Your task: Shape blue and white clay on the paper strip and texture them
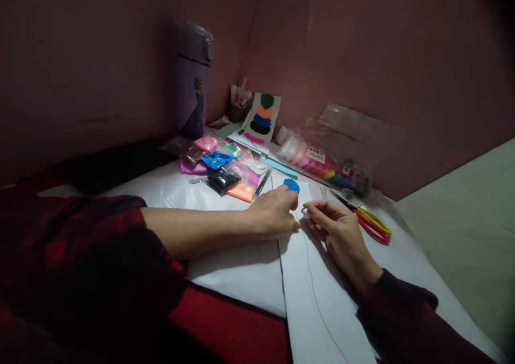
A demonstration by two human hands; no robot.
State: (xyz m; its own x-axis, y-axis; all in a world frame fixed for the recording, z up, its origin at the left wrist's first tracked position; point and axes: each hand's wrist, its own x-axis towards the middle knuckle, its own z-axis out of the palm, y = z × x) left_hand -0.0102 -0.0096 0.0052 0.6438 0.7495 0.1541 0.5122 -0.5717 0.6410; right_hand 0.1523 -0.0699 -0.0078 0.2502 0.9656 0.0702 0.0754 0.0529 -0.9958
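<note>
My left hand [276,212] rests on a white paper strip [311,299] that carries a thin dark wavy line. Its fingers curl down and its thumb stays apart from them, with nothing visible between. Just beyond these fingers, a blue clay patch [292,185] lies on the strip, partly covered by the hand. Close by on the right, my right hand [338,227] pinches a small whitish piece [304,210], which looks like clay, between thumb and fingertips. The fingertips of both hands nearly meet over the strip.
Scissors [368,221] with red and yellow handles lie at right. Several clay packets [219,160] and a pen [263,181] lie behind my left hand. Farther back are a purple bottle [189,90], a card with coloured patches [273,106] and a bag of clay packs [317,160].
</note>
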